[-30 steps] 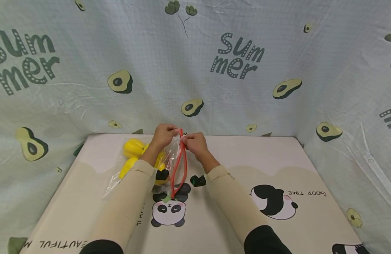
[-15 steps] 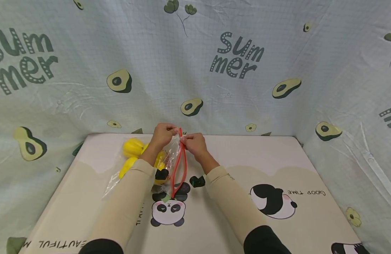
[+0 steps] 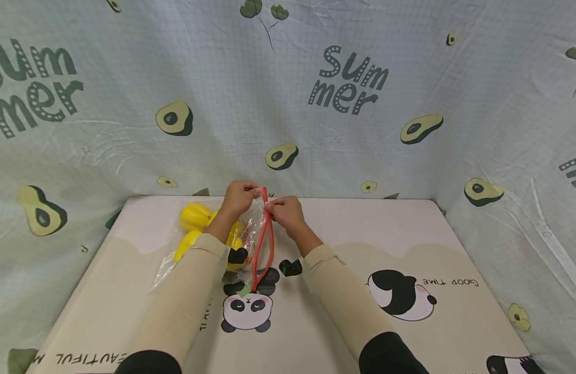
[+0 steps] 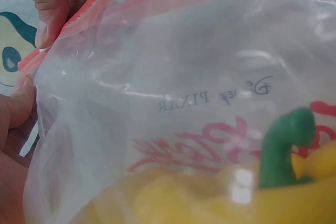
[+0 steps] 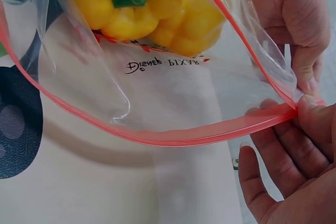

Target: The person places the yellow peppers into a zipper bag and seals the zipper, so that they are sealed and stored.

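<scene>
A clear zip bag [image 4: 126,72] with a red zip strip [image 5: 157,137] lies on the left part of the table, its mouth facing right. Yellow bell peppers [image 5: 126,17] with green stems show through the plastic. At the bag's far corner, the left hand [image 3: 241,198] pinches the end of the zip edge. Close beside it, the right hand [image 3: 288,213] grips the red strip between thumb and fingers. Nearer the person, the two zip edges stand apart in a loop. The left forearm hides part of the bag and peppers in the head view.
The table [image 3: 344,301] wears a pale cover with printed pandas [image 3: 247,310] and lettering. Behind and at both sides hangs a light curtain [image 3: 344,150] with avocado prints. A black heart shape [image 3: 290,267] shows next to the right sleeve.
Both hands keep their hold at the bag's far corner. The whole head view shifts very slightly; the bag and the peppers show no clear movement.
</scene>
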Available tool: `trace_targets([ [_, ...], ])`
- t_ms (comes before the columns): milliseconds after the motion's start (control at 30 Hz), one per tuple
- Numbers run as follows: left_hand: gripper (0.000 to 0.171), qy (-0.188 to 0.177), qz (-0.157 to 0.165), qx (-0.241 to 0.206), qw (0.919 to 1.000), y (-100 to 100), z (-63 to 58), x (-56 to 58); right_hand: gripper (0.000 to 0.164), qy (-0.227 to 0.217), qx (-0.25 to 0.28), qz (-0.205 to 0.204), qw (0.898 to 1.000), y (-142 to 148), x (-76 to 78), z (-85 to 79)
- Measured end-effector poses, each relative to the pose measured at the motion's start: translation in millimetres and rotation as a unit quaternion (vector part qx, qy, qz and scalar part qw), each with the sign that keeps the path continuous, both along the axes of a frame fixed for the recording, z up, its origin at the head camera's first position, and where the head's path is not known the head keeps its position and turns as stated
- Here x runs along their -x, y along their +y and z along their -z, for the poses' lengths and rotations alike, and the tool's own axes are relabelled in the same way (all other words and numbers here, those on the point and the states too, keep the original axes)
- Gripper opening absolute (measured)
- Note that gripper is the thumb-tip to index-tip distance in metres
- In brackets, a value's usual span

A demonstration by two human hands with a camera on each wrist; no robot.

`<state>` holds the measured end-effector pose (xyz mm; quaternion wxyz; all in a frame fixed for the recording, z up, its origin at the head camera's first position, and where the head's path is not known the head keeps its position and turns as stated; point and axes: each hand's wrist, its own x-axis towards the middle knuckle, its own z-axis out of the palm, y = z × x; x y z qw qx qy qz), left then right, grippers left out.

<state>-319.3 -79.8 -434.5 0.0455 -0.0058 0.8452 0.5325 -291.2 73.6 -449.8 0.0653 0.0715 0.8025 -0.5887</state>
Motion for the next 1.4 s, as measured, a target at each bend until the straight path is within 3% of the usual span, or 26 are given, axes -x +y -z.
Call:
trace_targets([
  [367, 0.029, 0.0, -0.004, -0.013, 0.9999, 0.4, -3.6, -0.2, 0.024, -0.01, -0.001, -0.001, 1.0, 0.6, -1.5, -2.3],
  [800, 0.032, -0.012, -0.008, -0.016, 0.9998, 0.3, 1.1, 1.5, 0.023, -0.01, -0.001, -0.009, 1.0, 2.1, -8.3, 1.1],
  [1400, 0.031, -0.007, -0.006, -0.018, 0.9998, -0.7, 0.8, -4.0, 0.023, -0.014, 0.003, -0.009, 1.0, 2.9, -11.8, 7.5],
])
